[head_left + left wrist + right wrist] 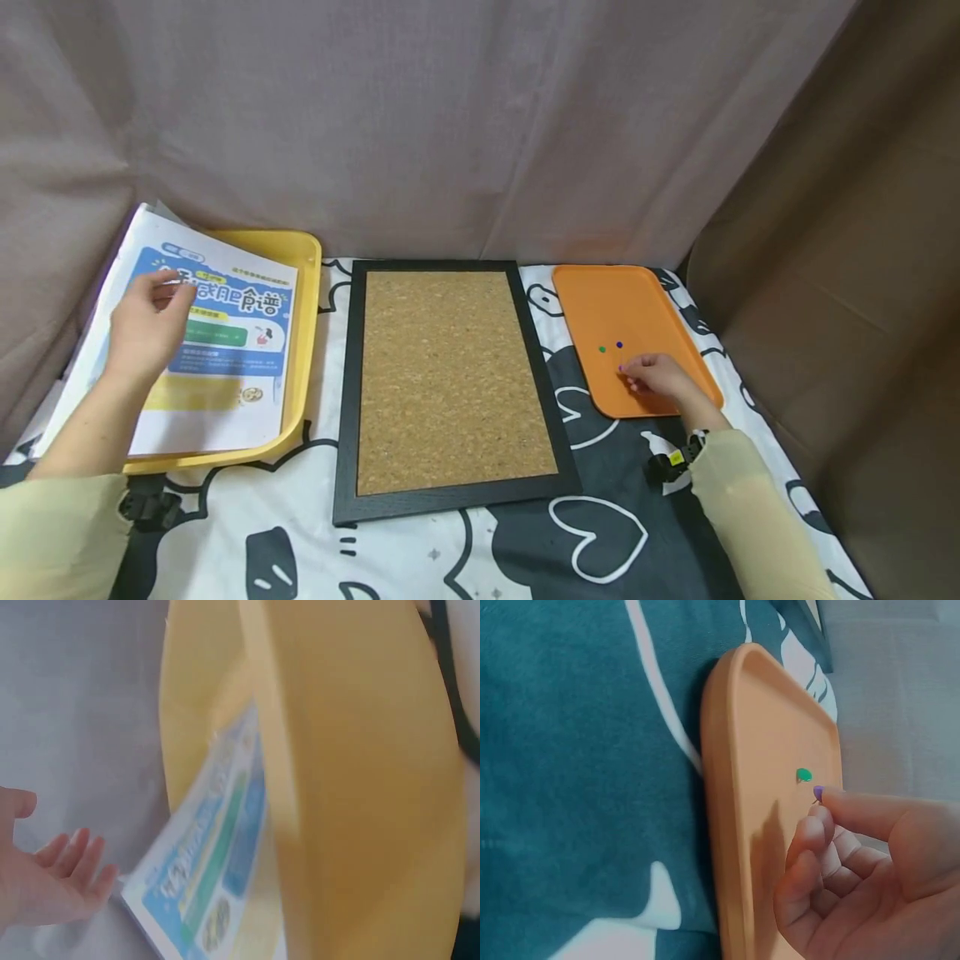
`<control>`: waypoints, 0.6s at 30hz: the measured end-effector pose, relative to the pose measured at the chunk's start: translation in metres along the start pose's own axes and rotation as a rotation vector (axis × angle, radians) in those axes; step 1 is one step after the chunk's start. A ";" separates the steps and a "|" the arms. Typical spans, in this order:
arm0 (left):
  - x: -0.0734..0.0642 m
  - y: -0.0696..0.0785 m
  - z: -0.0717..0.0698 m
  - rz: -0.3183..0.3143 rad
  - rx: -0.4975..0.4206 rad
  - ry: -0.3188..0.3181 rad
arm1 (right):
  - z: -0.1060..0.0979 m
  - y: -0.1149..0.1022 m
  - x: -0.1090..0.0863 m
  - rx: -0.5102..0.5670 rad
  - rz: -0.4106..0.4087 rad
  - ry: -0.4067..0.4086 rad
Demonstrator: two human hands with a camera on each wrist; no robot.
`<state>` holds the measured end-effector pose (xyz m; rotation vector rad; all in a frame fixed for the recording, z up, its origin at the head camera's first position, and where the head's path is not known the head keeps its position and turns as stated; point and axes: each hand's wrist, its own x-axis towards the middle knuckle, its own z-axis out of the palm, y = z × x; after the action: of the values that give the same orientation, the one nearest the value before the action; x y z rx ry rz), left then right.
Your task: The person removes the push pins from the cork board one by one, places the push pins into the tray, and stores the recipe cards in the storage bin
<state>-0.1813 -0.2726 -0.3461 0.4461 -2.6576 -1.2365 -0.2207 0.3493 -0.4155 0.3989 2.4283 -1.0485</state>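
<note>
My right hand (654, 375) is over the orange tray (607, 300), pinching a small purple thumbtack (818, 793) between thumb and index finger. A green thumbtack (602, 349) and a blue thumbtack (619, 344) lie on the tray just beyond the fingertips. Over the left side of a stack of printed paper sheets (225, 417) hovers my left hand (150, 321), its fingers loosely bent and holding nothing. The top sheet has a blue printed panel with large characters. In the left wrist view, the fingers are spread beside the sheets' edge.
A cork board (453, 383) in a black frame lies between the trays. The sheets rest in a yellow tray (309, 250), their left side sticking out past it. Under everything is a black and white patterned cloth (405, 558). Grey-brown curtains (420, 125) stand behind and at the sides.
</note>
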 end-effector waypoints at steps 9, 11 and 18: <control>-0.014 0.017 0.022 0.010 -0.108 -0.092 | 0.006 0.002 0.005 -0.041 0.016 0.011; -0.017 0.020 0.027 0.022 -0.123 -0.107 | 0.008 0.001 0.005 -0.048 0.025 0.015; -0.023 0.033 0.046 0.073 -0.151 -0.146 | 0.013 -0.001 0.004 -0.074 0.049 0.029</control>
<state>-0.1790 -0.2123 -0.3512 0.2423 -2.6446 -1.4861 -0.2204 0.3391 -0.4250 0.4497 2.4619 -0.9353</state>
